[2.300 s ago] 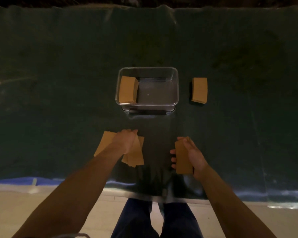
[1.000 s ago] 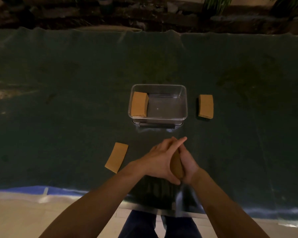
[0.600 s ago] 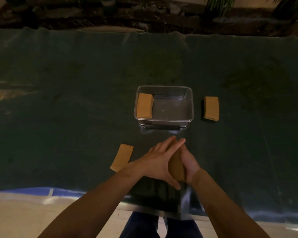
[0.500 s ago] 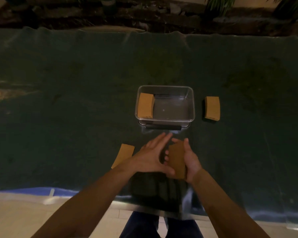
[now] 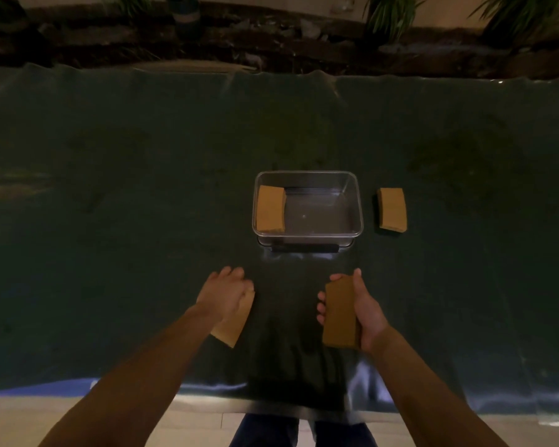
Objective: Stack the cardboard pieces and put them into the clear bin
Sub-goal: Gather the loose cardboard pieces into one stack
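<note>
The cardboard pieces look light, thin and stiff, best pinched by their long edges. At 5 o'clock, the right hand [image 5: 363,309] grips a cardboard stack [image 5: 340,314]. At 7 o'clock, the left hand [image 5: 224,295] curls over 1 loose piece [image 5: 234,324] on the counter [image 5: 142,221]. The clear bin [image 5: 355,208] sits centre, holding 1 stack.

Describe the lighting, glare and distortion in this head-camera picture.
Head view: dim, warm light; the dark table cover swallows detail. Glare streaks the cover's near edge and just before the clear bin. Wide-angle bending curves the far table edge. The cardboard stack right of the bin casts a dark shadow leftward.
</note>
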Available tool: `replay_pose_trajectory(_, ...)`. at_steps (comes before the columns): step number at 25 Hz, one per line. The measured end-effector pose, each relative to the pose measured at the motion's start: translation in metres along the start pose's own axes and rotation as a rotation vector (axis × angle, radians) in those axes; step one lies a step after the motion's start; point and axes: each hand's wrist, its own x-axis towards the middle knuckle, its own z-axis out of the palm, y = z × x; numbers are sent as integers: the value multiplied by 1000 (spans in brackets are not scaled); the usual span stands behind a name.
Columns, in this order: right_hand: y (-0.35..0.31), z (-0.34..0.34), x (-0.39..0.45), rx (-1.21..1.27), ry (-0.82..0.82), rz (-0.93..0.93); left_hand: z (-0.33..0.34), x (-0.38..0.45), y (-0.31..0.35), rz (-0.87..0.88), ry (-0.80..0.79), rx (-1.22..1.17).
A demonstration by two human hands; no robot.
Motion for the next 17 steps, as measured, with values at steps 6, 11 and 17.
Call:
replay_pose_trajectory(6,-5,21,2,-430,-14,-53,-81,2,32,64,-289,-963)
replay_pose_trajectory(11,-1,33,-1,-376,-144,23,-95,0,63,217,32,-975)
replay_pose_trajectory(17,0,45,-1,-230,-180,1,-92,-12,79,216,234,-891)
